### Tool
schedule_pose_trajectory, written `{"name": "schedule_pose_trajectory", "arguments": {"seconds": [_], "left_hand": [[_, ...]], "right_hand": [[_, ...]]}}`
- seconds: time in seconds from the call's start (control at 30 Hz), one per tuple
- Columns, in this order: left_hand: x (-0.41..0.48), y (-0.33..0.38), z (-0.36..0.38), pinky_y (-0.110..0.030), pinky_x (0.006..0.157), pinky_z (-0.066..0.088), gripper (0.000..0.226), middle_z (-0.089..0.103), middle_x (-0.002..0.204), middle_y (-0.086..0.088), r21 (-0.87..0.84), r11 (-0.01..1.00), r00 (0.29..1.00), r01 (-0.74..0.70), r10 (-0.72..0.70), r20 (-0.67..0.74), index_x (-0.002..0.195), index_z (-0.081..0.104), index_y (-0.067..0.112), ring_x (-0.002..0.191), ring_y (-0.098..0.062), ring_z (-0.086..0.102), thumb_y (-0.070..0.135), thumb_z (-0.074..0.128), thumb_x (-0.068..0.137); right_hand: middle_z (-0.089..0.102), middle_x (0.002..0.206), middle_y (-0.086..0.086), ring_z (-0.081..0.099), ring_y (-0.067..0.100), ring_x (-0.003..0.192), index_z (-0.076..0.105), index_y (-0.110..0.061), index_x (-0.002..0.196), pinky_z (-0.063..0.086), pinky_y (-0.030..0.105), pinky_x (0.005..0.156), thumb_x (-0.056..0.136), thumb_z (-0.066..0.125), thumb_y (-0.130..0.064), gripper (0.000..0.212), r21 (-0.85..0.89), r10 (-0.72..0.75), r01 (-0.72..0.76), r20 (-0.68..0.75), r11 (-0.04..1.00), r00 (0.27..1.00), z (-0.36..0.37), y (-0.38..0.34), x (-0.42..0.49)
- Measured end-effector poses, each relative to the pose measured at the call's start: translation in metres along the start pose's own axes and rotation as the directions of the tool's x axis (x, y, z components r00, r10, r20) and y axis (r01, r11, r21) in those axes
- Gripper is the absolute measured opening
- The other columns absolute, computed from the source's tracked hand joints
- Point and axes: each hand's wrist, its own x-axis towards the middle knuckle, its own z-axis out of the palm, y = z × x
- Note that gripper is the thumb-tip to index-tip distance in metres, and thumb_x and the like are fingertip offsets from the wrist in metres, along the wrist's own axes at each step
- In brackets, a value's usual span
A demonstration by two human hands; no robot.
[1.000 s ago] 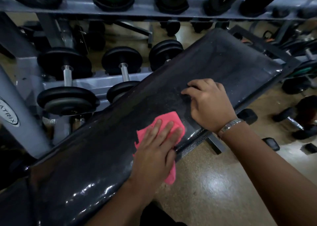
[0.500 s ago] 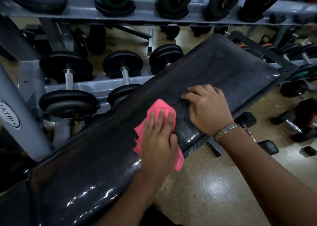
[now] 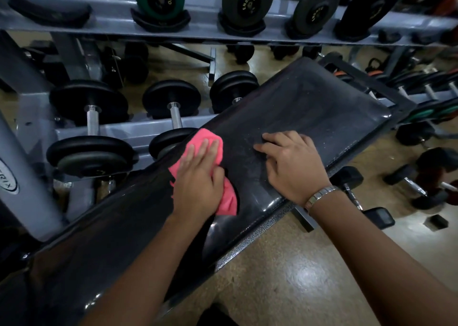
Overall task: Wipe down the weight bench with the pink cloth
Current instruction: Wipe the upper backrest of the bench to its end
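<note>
Pressing the pink cloth [image 3: 207, 138] flat against the far edge of the weight bench [image 3: 322, 112] with the left hand [image 3: 198, 184], fingers [image 3: 202, 150] straight and close together. Resting the right hand [image 3: 295, 167] on the black pad just beside it, fingers bent, slightly spread, tips touching. Dumbbells [image 3: 171, 98] racked beyond.

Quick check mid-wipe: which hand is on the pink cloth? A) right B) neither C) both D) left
D: the left hand presses flat on the cloth, while the right hand rests bare on the bench.
</note>
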Motion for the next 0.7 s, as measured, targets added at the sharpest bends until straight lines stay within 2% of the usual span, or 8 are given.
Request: {"name": "schedule_pose_trajectory", "arguments": {"seconds": [0.07,0.2,0.33,0.4,0.5,0.6,0.67,0.7], "left_hand": [[0.005,0.013,0.003,-0.038,0.128,0.005,0.068,0.029,0.165,-0.002,-0.036,0.997,0.997,0.071,-0.072,-0.02,0.158,0.033,0.026,0.157,-0.025,0.012,0.032,0.023,0.091],[-0.009,-0.01,-0.007,-0.042,0.128,0.007,0.064,0.027,0.166,0.002,-0.028,0.989,0.985,-0.145,0.147,0.091,0.158,0.031,0.031,0.157,-0.021,0.011,0.033,0.027,0.094],[0.036,-0.011,-0.007,-0.043,0.128,0.01,0.069,0.031,0.165,-0.002,-0.016,1.0,0.999,0.014,-0.013,0.042,0.157,0.035,0.027,0.156,-0.02,0.019,0.036,0.02,0.09],[0.031,-0.003,-0.003,-0.044,0.128,0.011,0.07,0.028,0.166,-0.001,0.002,0.999,0.999,-0.032,0.032,0.044,0.158,0.032,0.028,0.157,-0.019,0.016,0.036,0.017,0.089],[0.022,-0.02,-0.015,-0.034,0.128,0.003,0.064,0.023,0.164,0.01,-0.026,0.979,0.968,-0.204,0.206,0.146,0.157,0.032,0.034,0.155,-0.008,0.009,0.034,0.025,0.093],[0.064,-0.017,-0.022,-0.025,0.126,0.007,0.057,0.03,0.163,0.008,-0.03,0.985,0.978,-0.168,0.17,0.121,0.155,0.038,0.028,0.153,-0.006,0.019,0.023,0.034,0.098],[0.076,0.003,-0.015,-0.027,0.127,0.012,0.057,0.038,0.161,0.002,-0.058,0.991,0.988,-0.125,0.129,0.087,0.153,0.043,0.022,0.152,-0.01,0.027,0.023,0.033,0.097],[0.072,0.009,-0.01,-0.029,0.127,0.012,0.058,0.04,0.159,0.0,-0.064,0.986,0.984,-0.156,0.161,0.074,0.152,0.044,0.021,0.152,-0.012,0.029,0.022,0.032,0.096]], "right_hand": [[0.065,0.124,-0.003,0.055,0.024,0.11,0.071,-0.028,0.114,0.038,0.044,0.095,0.082,0.048,-0.024,0.04,0.0,-0.003,0.003,0.004,1.0,1.0,-0.002,0.0,0.001],[0.065,0.123,-0.005,0.055,0.022,0.107,0.071,-0.03,0.114,0.039,0.041,0.093,0.082,0.045,-0.026,0.041,-0.009,-0.008,0.008,-0.008,1.0,1.0,-0.002,0.003,0.0],[0.064,0.125,-0.004,0.054,0.022,0.11,0.071,-0.028,0.116,0.039,0.041,0.095,0.084,0.051,-0.023,0.038,0.008,-0.006,0.006,0.003,1.0,1.0,-0.003,0.0,-0.001],[0.063,0.126,-0.002,0.053,0.023,0.113,0.07,-0.027,0.116,0.04,0.043,0.096,0.084,0.053,-0.023,0.037,-0.001,-0.018,0.018,0.009,1.0,1.0,-0.006,0.001,-0.002],[0.06,0.126,-0.002,0.05,0.023,0.116,0.067,-0.026,0.119,0.041,0.044,0.097,0.085,0.055,-0.025,0.037,-0.042,-0.016,0.016,0.001,0.999,1.0,-0.009,0.008,-0.004],[0.059,0.125,-0.002,0.05,0.024,0.116,0.066,-0.027,0.119,0.039,0.045,0.096,0.084,0.056,-0.03,0.036,-0.101,0.026,-0.026,-0.002,0.995,1.0,-0.011,0.01,-0.002],[0.058,0.127,-0.001,0.05,0.025,0.116,0.066,-0.028,0.116,0.038,0.046,0.096,0.083,0.054,-0.032,0.035,-0.124,0.037,-0.037,0.001,0.992,0.999,-0.012,0.008,-0.001],[0.057,0.128,0.0,0.05,0.025,0.117,0.066,-0.028,0.116,0.038,0.047,0.096,0.083,0.054,-0.033,0.036,-0.126,0.046,-0.046,-0.001,0.991,0.999,-0.012,0.007,-0.001]]}}
